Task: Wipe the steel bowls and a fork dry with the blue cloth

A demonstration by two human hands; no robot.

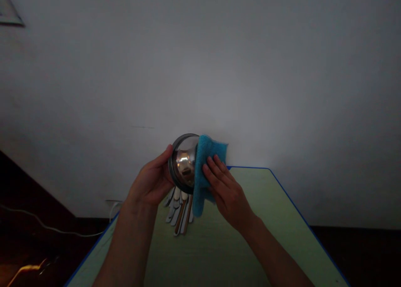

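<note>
Fingers [216,166] of the right hand [227,193] spread apart, pressing a blue cloth [203,178] against a steel bowl [183,163] held above the green worktop [219,253] in the left hand [150,180], its fingers hidden behind the bowl, cutlery [179,212] partly hidden beneath.

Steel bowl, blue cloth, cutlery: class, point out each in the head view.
Steel bowl [184,163]: head view, on its shiny side.
Blue cloth [198,199]: head view, on its lower end.
Cutlery [181,219]: head view, on the handles.
</note>
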